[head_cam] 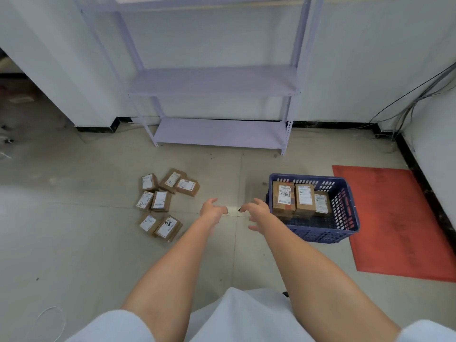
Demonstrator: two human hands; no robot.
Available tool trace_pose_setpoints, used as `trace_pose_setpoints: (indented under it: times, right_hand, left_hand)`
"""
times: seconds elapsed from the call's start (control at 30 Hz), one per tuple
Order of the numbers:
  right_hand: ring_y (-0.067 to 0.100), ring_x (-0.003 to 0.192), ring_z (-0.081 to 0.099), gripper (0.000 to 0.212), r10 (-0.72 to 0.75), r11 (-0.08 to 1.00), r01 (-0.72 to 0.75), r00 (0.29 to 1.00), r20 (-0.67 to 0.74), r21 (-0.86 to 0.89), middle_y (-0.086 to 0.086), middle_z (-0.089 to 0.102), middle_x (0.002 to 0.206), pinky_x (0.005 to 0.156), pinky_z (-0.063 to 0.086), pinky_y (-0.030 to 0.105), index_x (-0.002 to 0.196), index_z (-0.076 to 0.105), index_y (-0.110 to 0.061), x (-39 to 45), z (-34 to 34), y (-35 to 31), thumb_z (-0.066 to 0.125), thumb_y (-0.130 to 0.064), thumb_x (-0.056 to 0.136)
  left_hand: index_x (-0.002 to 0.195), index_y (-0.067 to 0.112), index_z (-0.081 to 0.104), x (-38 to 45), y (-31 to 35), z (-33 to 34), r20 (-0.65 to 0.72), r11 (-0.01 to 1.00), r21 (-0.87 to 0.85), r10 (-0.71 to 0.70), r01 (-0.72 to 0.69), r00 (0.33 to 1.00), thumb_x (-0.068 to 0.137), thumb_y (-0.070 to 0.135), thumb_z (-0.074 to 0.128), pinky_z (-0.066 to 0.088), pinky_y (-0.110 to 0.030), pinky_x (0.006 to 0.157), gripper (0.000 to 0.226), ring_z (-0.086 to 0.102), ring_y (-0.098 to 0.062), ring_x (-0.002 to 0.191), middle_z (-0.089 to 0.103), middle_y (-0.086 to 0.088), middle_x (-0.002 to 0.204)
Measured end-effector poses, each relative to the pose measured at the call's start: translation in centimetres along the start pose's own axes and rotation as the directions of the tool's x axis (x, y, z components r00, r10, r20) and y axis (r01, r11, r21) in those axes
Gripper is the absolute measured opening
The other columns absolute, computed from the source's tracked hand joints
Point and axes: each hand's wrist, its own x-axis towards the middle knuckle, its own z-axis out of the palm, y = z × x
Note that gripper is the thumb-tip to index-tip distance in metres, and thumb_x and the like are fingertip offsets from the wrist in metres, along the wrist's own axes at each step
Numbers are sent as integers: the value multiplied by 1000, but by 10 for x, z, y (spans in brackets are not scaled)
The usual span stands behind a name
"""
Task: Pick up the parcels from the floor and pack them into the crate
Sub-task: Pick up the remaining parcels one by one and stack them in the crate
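Note:
Several small brown cardboard parcels (161, 201) with white labels lie scattered on the floor at centre left. A dark blue plastic crate (345, 208) stands on the floor to the right; three parcels (299, 199) stand upright inside it against its far left side. My left hand (212, 210) and my right hand (255, 211) reach forward over bare floor between the pile and the crate. Both have loosely spread fingers and hold nothing. The right hand is close to the crate's left wall.
A pale purple metal shelf unit (217, 129) stands against the white wall behind. A red mat (399, 223) lies right of the crate. Cables (404, 112) run down the wall corner at the far right. A white cord (51, 317) lies at bottom left.

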Motion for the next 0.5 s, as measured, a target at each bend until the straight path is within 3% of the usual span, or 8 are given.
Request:
trace_pose_setpoints:
  times: [0.07,0.17,0.37,0.5]
  right_hand:
    - [28,133,35,75,15,1000,-15,1000,16,-1,8,32,149,105,39,46,145,26,-24,-1,41,1,59,-2,81]
    - [28,134,35,74,23,1000,-22,999,46,-15,8,33,149,105,39,44,145,27,-26,2,90,0,59,-4,81]
    - [29,132,37,72,18,1000,-18,999,46,1,10,38,144,104,41,43,144,29,-24,33,158,-24,58,-4,82]
    - [30,132,37,71,28,999,-29,999,39,29,12,38,145,104,40,44,144,29,-22,70,203,-47,57,-1,83]
  left_hand:
    - [139,15,39,13,-7,-35,-2,1000,12,-16,17,1000,82,-2,56,46,-31,76,62,48,-25,98,53,-17,120]
    - [139,17,38,35,-14,-77,-7,998,16,-66,66,998,82,-3,57,47,-38,97,64,49,-29,117,48,-16,135]
    - [140,21,33,89,-6,-146,-10,995,-17,-99,99,995,81,-5,57,46,-36,94,69,48,-26,112,46,-12,135]
    - [141,20,31,132,8,-194,-40,994,30,-105,106,994,82,-3,57,46,-40,99,69,48,-30,121,45,-13,137]
